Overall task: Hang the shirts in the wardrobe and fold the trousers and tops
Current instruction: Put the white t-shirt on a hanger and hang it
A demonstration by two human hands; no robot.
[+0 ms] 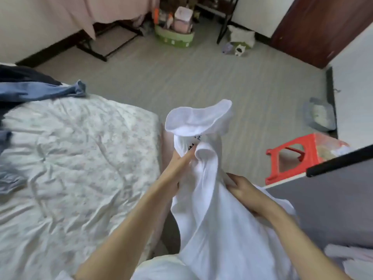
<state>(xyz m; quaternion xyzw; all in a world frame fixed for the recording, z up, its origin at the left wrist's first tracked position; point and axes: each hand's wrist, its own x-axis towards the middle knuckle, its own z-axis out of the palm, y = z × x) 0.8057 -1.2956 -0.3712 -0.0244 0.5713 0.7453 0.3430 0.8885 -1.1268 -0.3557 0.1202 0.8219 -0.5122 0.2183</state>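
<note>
Left hand (178, 168) and right hand (240, 188) each gripped bunched folds of a white top (203, 199), fingers curled into the cloth, held just right of the bed (76, 158). Denim garments (40, 91) lay at the bed's far left corner. A red stool (292, 154) stood well right of the bed.

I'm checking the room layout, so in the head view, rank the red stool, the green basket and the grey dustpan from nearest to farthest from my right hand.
From the right hand:
1. Red stool, just right of it.
2. Grey dustpan, farther right, by the wall.
3. Green basket, across the floor, far side.
</note>
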